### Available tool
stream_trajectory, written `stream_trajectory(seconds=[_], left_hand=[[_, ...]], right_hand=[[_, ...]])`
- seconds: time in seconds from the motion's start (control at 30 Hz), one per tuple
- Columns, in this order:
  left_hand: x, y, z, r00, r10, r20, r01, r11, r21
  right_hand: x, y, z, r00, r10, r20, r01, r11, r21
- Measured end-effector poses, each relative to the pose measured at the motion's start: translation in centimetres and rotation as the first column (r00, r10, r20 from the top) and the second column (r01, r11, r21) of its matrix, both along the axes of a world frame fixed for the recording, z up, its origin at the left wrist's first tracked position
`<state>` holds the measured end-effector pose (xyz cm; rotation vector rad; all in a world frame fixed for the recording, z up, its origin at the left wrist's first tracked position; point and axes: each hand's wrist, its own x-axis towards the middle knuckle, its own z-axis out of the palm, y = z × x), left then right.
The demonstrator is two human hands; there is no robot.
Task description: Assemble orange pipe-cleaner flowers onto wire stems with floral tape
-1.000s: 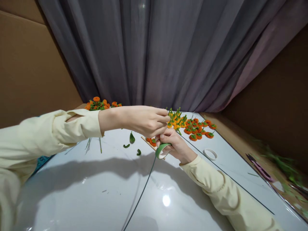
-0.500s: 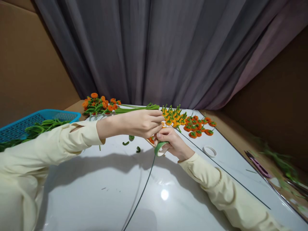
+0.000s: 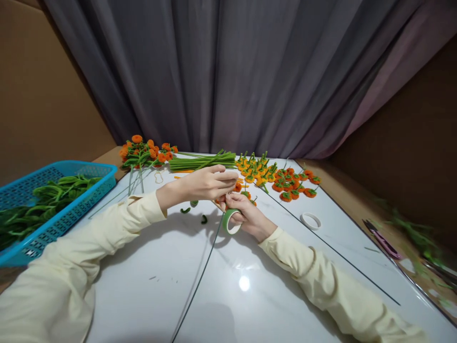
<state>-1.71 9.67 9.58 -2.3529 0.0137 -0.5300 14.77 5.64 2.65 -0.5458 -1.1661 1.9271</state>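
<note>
Close together over the white tabletop, my two hands meet at the top end of a thin dark green wire stem. My left hand pinches there with thumb and index finger, its other fingers stretched out. A roll of green tape hangs on the fingers of my right hand, whose thumb and forefinger are closed near the wire's tip. The exact pinch point is hidden by fingers. Just behind the hands lie orange flower heads, partly covered.
A blue basket of green leaves stands left. Behind are finished orange flowers, green stems, yellow flower heads and orange ones. A white ring and pink-handled scissors lie right.
Both hands have shifted slightly left, and my left forearm has dropped, uncovering more of the basket and stems. The wire's lower end has swung left.
</note>
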Motion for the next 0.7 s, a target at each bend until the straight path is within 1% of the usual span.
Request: stream_trajectory(seconds=[0.13,0.27,0.33,0.4,0.43,0.47,0.5,0.53,0.57,0.6,0.63,0.67,0.7], left_hand=[[-0.4,-0.3,-1.1,0.997,0.039,0.073,-0.038,0.999,-0.012],[-0.4,-0.4,-1.5,0.994,0.063,0.092,-0.058,0.997,-0.058],[-0.2,-0.6,-1.5,0.993,0.076,0.095,-0.065,0.991,-0.115],[-0.1,-1.2,-1.4,0.982,0.136,0.132,-0.104,0.969,-0.226],[-0.1,-1.6,-1.3,0.964,0.198,0.177,-0.138,0.942,-0.305],[-0.2,-2.0,-1.2,0.933,0.282,0.223,-0.175,0.898,-0.403],[-0.3,-2.5,-1.2,0.892,0.376,0.251,-0.208,0.834,-0.511],[-0.6,-3.0,-1.1,0.85,0.464,0.248,-0.23,0.753,-0.617],[-0.9,-3.5,-1.1,0.826,0.523,0.213,-0.242,0.669,-0.702],[-1.3,-3.9,-1.0,0.816,0.551,0.172,-0.249,0.606,-0.756],[-1.6,-4.2,-0.9,0.816,0.559,0.147,-0.255,0.576,-0.777],[-1.9,-4.4,-0.8,0.821,0.552,0.146,-0.258,0.588,-0.767],[-2.0,-4.4,-0.7,0.83,0.532,0.166,-0.262,0.636,-0.726]], right_hand=[[-0.3,-0.1,-0.3,1.0,-0.005,-0.009,0.005,1.0,-0.013],[-0.2,0.0,-0.5,1.0,-0.001,0.008,0.001,1.0,-0.018],[-0.1,0.1,-0.6,1.0,0.0,0.022,0.0,1.0,-0.008],[0.1,0.2,-0.5,0.999,0.002,0.044,-0.003,1.0,0.022],[0.1,0.2,-0.4,0.999,-0.001,0.054,-0.001,0.999,0.039],[0.2,0.2,-0.3,0.998,-0.006,0.061,0.002,0.998,0.055],[0.3,0.1,-0.2,0.998,-0.011,0.066,0.007,0.998,0.067],[0.3,0.0,0.0,0.998,-0.014,0.069,0.008,0.997,0.074],[0.3,-0.1,0.2,0.997,-0.015,0.072,0.009,0.997,0.079],[0.3,-0.2,0.3,0.997,-0.014,0.074,0.008,0.997,0.082],[0.2,-0.3,0.4,0.997,-0.013,0.076,0.007,0.997,0.083],[0.2,-0.3,0.6,0.997,-0.014,0.078,0.007,0.997,0.081],[0.1,-0.4,0.7,0.997,-0.017,0.077,0.011,0.997,0.076]])
